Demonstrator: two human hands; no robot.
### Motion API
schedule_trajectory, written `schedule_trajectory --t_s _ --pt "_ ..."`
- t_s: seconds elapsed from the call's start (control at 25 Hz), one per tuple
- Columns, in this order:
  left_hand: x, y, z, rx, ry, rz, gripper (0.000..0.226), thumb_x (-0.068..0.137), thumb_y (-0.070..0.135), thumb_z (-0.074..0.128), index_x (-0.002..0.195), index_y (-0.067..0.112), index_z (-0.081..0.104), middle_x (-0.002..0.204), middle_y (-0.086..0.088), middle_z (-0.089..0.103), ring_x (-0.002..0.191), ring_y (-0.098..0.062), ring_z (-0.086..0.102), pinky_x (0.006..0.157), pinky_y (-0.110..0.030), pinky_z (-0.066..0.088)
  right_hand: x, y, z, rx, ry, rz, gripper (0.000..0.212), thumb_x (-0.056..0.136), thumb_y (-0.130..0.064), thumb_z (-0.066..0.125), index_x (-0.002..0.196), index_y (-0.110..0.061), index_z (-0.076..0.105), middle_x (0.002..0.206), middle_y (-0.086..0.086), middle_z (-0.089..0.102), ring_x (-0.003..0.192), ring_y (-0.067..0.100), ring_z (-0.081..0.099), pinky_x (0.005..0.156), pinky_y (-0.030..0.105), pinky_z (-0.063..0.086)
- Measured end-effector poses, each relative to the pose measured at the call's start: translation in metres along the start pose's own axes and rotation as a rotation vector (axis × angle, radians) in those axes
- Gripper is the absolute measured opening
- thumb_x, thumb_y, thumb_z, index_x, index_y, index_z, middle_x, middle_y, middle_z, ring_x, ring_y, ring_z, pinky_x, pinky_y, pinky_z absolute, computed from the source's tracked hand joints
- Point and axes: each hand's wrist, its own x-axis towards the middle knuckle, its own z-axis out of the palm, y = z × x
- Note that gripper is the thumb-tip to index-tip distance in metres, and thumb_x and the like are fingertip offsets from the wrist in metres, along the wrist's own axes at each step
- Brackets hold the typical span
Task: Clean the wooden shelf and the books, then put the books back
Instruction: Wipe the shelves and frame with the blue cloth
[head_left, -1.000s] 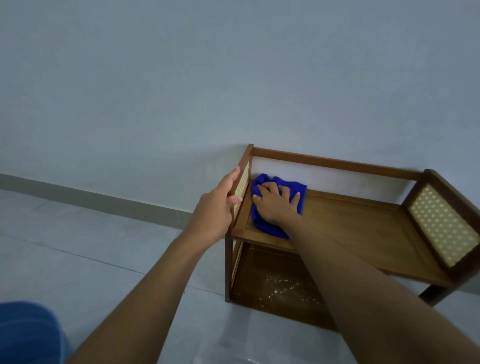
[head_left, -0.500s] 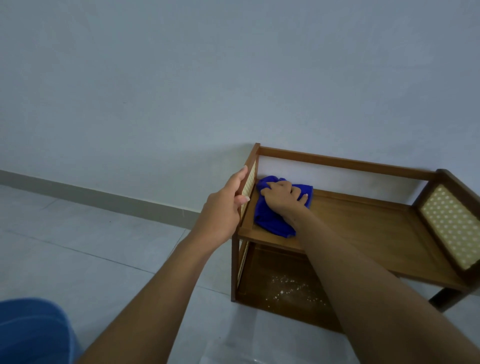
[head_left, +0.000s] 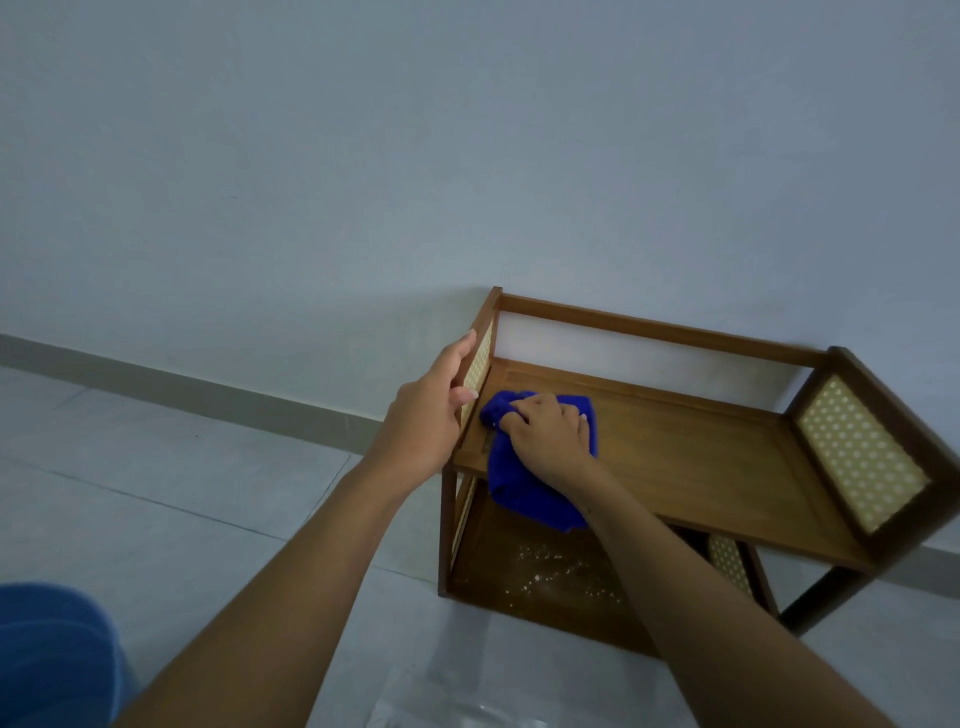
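Plain grey wall (head_left: 363, 156), baseboard (head_left: 208, 396) — tiled floor (head_left: 182, 519) (pale).

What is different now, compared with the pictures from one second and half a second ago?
The right hand has dragged the blue cloth from the back left corner of the top board toward the front, so its edge now hangs over the front edge. The left hand still holds the shelf by its left side panel, and the white specks on the lower board are still there.
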Motion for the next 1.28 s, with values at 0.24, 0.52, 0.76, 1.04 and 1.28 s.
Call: schedule_trajectory --t_s 0.24,0.52,0.76,1.04,1.28 --pt "-0.002 -0.001 0.004 0.003 0.011 -0.015 0.062 0.099 0.005 0.040 0.149 0.036 0.020 0.151 -0.007 0.037 0.134 -0.025 0.042 0.097 -0.033 0.048 -0.025 0.006 0.008 -0.004 -0.005 -0.146 0.021 0.093 -0.038 0.043 0.074 -0.033 0.051 0.112 -0.005 0.058 0.114 0.020 0.047 0.109 0.052 0.025" --pt "-0.002 -0.002 0.005 0.000 0.021 -0.005 0.061 0.099 0.005 0.040 0.149 0.035 0.021 0.150 -0.008 0.037 0.135 -0.026 0.040 0.097 -0.035 0.048 -0.035 0.005 0.004 -0.083 0.020 -0.196 0.025 0.095 -0.039 0.039 0.107 -0.031 0.059 0.119 -0.008 0.052 0.118 0.016 0.040 0.111 0.048 0.020" --pt "-0.003 -0.002 0.003 -0.009 0.013 0.004 0.063 0.098 0.003 0.041 0.149 0.035 0.020 0.149 -0.009 0.038 0.134 -0.026 0.042 0.094 -0.035 0.050 -0.049 0.034 -0.011 -0.158 0.079 -0.220 0.025 0.096 -0.038 0.039 0.108 -0.027 0.058 0.114 -0.009 0.050 0.110 0.012 0.040 0.105 0.040 0.029" --pt "-0.002 -0.002 0.004 0.006 0.013 -0.003 0.063 0.099 0.004 0.040 0.149 0.035 0.019 0.150 -0.009 0.036 0.134 -0.026 0.041 0.094 -0.034 0.049 -0.053 0.021 -0.002 -0.213 0.076 -0.241 0.032 0.098 -0.042 0.036 0.120 -0.028 0.054 0.127 -0.009 0.047 0.122 0.013 0.037 0.113 0.044 0.020" --pt "-0.002 -0.005 0.005 0.002 0.014 0.006 0.061 0.099 0.006 0.040 0.148 0.036 0.020 0.150 -0.009 0.038 0.134 -0.026 0.042 0.095 -0.034 0.049 -0.048 0.018 0.011 -0.327 0.078 -0.317 0.041 0.099 -0.049 0.030 0.132 -0.030 0.045 0.143 -0.011 0.038 0.134 0.013 0.033 0.117 0.049 0.013"
